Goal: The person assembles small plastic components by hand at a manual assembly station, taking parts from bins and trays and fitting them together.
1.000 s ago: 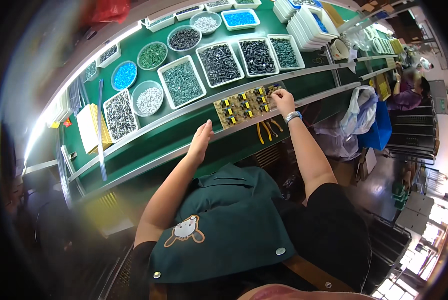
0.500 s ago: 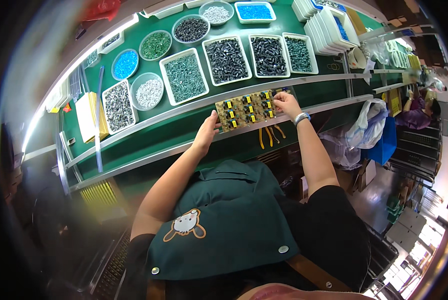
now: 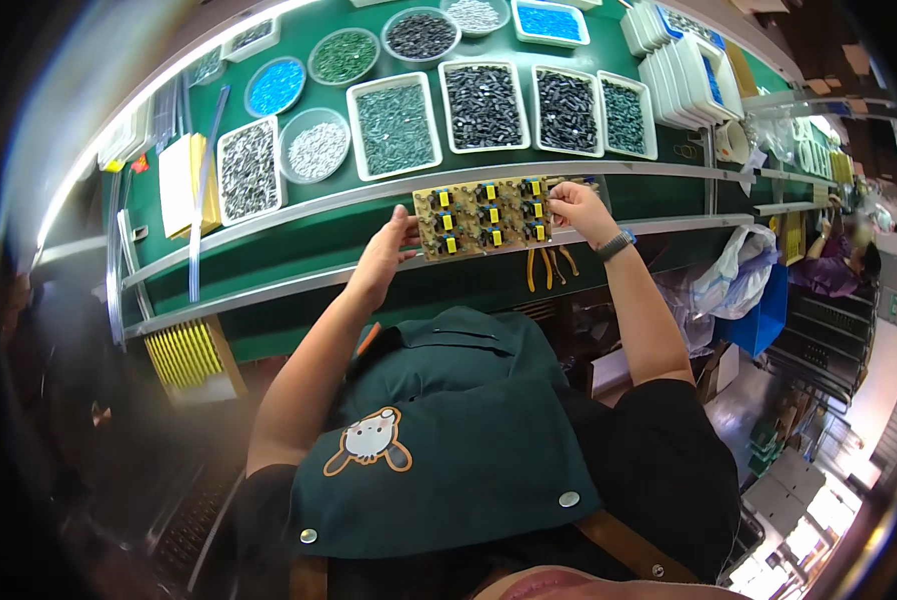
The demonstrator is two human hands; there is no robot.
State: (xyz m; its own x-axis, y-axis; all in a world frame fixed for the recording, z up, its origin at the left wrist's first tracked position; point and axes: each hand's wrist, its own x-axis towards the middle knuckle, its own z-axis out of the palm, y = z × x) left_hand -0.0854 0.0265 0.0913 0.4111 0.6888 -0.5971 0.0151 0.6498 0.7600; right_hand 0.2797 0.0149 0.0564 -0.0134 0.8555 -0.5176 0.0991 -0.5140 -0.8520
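A tan circuit board point(image 3: 471, 217) with yellow and black components in rows is held up between my hands, over the front rails of the bench. At its left edge is my left hand point(image 3: 382, 252), thumb on top and fingers curled partly behind the board. My right hand point(image 3: 581, 212) pinches the board's right end between thumb and fingers. Beyond the board stand white trays of dark cylindrical parts point(image 3: 484, 105) and of green parts point(image 3: 396, 128). A bowl of white parts point(image 3: 317, 149) sits to the left of them.
Metal rails point(image 3: 299, 207) run along the bench front. Orange-handled pliers point(image 3: 541, 270) hang below the board. Stacked white trays point(image 3: 691, 80) stand at the back right. Plastic bags point(image 3: 737, 265) hang beside a blue bin point(image 3: 759, 315). Another person point(image 3: 847, 262) sits far right.
The board has shifted slightly left with both hands still on it, and it is turned more level. The whole view has also turned a little.
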